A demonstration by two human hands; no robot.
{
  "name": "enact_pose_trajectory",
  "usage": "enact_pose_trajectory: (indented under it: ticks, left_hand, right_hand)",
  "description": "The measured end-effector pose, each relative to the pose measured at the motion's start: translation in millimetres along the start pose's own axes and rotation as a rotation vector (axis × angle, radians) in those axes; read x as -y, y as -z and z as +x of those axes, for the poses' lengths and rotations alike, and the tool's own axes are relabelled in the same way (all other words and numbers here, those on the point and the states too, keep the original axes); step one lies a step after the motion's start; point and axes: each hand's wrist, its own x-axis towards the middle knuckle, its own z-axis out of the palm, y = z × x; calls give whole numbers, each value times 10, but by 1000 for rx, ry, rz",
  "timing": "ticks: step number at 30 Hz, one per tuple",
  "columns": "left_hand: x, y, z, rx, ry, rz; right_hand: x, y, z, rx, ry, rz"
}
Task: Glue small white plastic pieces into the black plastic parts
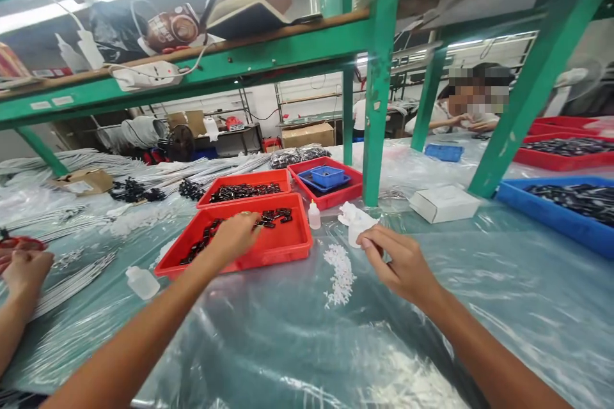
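My left hand reaches over the front red tray, its fingers closed near the small black parts; what they hold, if anything, is hidden. My right hand is at the right, thumb and forefinger pinched together beside a small whitish translucent container. Whether the fingertips grip this container or something tiny, I cannot make out. Between my hands, a pile of small white pieces lies on the plastic-covered table. A small bottle with a yellowish tip stands beside the tray.
Behind are two more red trays, one holding blue baskets. A green post rises beyond my right hand, near a white box. Another person's hands are at far left, near a bottle. A blue tray is right.
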Motion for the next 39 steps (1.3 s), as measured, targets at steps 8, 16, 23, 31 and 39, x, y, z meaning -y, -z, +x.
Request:
enact_pose_trajectory:
  ticks: [8, 16, 23, 31, 39]
  left_hand:
    - [431, -416, 593, 106, -33, 262]
    - [601, -519, 532, -90, -225, 237]
    - [276, -655, -307, -470, -730, -59]
    - [-223, -1067, -726, -453, -771, -550]
    - [-194, -949, -808, -209, -622, -842]
  right_hand:
    - [-44, 48, -9, -48, 38, -6]
    - [-258, 133, -58, 48, -245, -55]
    - [-491, -26, -209, 306, -654, -179]
    - [-601, -373, 124, 588, -897, -281]
    - [-134, -356, 222, 527, -875, 238]
